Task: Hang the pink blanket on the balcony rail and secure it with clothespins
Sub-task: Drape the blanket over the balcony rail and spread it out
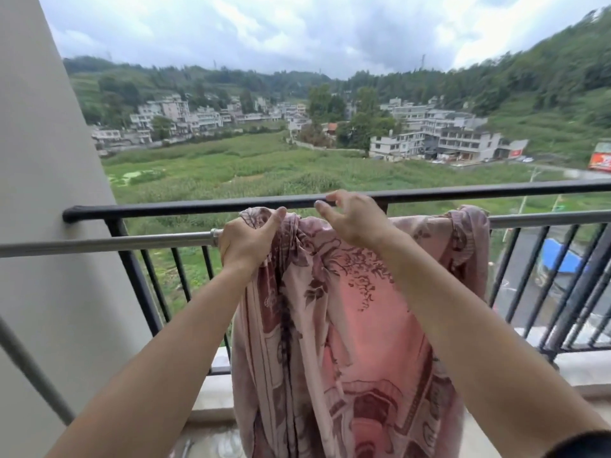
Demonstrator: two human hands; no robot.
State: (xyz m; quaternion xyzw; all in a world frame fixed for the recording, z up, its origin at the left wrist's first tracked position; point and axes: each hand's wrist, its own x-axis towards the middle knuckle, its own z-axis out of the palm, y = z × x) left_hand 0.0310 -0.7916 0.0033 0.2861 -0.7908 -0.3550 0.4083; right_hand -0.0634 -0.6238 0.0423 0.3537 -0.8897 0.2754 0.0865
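Note:
The pink blanket [347, 312], patterned with dark red flowers, is draped over a silver drying pole [109, 242] just inside the black balcony rail [185, 206]. It hangs bunched, its folds falling toward the floor. My left hand [246, 241] grips the blanket's left top edge where it lies on the pole. Above the blanket's top edge hovers my right hand [353, 216], fingers spread and curled, close to the black rail and holding nothing. I see no clothespins.
A pale wall [49, 193] closes off the left side. Black vertical balusters [529, 276] run under the rail. A grey slanted pole [33, 365] crosses the lower left. Beyond the rail lie green fields, buildings and hills.

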